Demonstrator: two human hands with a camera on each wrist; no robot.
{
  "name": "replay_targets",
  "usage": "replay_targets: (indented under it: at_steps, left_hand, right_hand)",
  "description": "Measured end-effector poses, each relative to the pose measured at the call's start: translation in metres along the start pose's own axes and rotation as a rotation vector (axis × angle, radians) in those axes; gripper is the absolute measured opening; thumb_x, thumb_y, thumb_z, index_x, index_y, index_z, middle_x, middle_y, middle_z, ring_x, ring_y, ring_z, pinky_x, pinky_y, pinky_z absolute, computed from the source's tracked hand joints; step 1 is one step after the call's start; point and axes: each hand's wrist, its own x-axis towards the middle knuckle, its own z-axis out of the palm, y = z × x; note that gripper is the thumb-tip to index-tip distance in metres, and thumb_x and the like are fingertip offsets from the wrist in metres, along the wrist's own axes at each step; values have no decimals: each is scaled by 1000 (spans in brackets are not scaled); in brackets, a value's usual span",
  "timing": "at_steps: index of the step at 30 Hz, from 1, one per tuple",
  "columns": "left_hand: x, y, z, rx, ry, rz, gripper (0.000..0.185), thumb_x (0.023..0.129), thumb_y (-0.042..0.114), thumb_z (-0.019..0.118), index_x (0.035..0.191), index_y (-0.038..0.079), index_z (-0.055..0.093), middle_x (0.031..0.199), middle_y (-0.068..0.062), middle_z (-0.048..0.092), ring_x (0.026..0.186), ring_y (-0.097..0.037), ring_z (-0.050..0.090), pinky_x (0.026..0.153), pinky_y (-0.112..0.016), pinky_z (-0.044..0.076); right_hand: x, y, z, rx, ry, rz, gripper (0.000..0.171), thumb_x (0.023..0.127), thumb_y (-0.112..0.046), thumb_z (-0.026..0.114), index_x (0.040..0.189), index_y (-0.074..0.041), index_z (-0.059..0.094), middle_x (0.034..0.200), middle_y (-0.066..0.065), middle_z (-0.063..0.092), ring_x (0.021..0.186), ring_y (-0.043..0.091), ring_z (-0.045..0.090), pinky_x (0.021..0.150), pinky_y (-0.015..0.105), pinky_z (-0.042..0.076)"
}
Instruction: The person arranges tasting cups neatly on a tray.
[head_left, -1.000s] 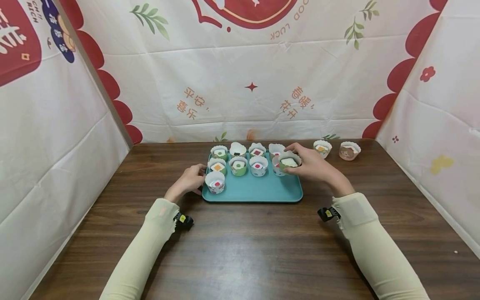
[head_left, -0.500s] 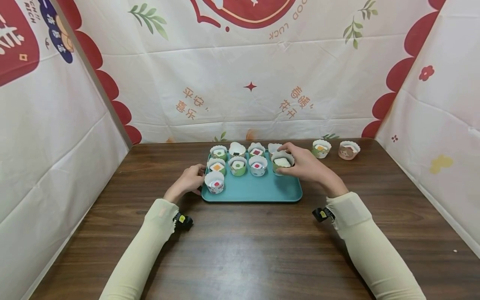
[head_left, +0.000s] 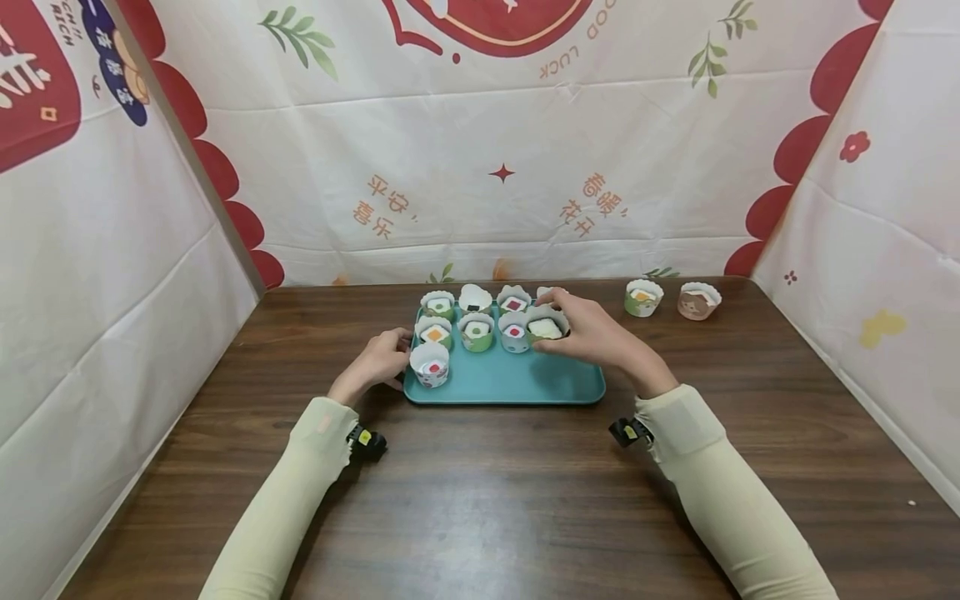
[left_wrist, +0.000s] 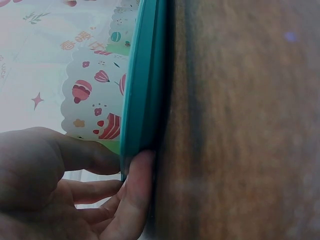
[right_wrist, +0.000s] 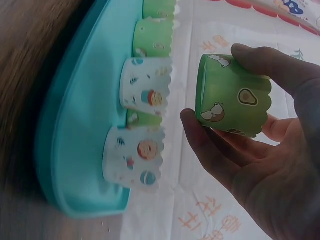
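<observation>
A teal tray point(head_left: 517, 383) lies on the brown table with several paper cups in two rows at its far side. My right hand point(head_left: 558, 325) holds a green cup point(head_left: 543, 329) just over the tray, next to a white cup with a red centre point(head_left: 514, 332). In the right wrist view the green cup point(right_wrist: 232, 97), printed with an avocado, is pinched between thumb and fingers, clear of the tray point(right_wrist: 75, 130). My left hand point(head_left: 386, 358) grips the tray's left rim point(left_wrist: 145, 90), thumb on top, beside a white cup point(head_left: 430, 365).
Two more cups stand on the table to the right of the tray, one green point(head_left: 643, 297) and one pink-brown point(head_left: 697, 300). Printed cloth walls close in the table at the back and on both sides. Bare tray floor point(head_left: 555, 379) shows at the front right.
My right hand has carried the green cup leftward over the tray, from the right end of the second row to beside the white cup. The left hand has stayed put.
</observation>
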Motion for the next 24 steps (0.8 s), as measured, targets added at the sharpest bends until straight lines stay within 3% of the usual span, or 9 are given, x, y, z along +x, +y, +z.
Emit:
replay_targets:
  at_steps: [7, 13, 24]
  left_hand:
    - [-1, 2, 0, -1, -9, -8, 53, 104, 13, 47, 154, -1, 39, 140, -27, 55, 106, -32, 65, 67, -37, 66]
    - [0, 1, 0, -2, -11, -3, 53, 104, 12, 47, 154, -2, 39, 140, -27, 55, 109, -32, 64, 68, -37, 66]
    - [0, 0, -1, -4, -10, -1, 52, 104, 12, 47, 153, -2, 40, 140, -26, 55, 112, -33, 63, 69, -38, 66]
  right_hand:
    - [9, -14, 10, 11, -15, -36, 64, 87, -28, 83, 139, -6, 52, 133, 16, 64, 126, 35, 60, 96, 51, 54]
    - [16, -29, 19, 27, -30, -64, 64, 88, -29, 83, 140, -7, 53, 136, 14, 64, 134, 36, 57, 101, 52, 54]
    - [30, -49, 38, 29, -70, -51, 62, 87, -30, 84, 136, -8, 55, 138, 13, 62, 132, 33, 58, 105, 52, 53]
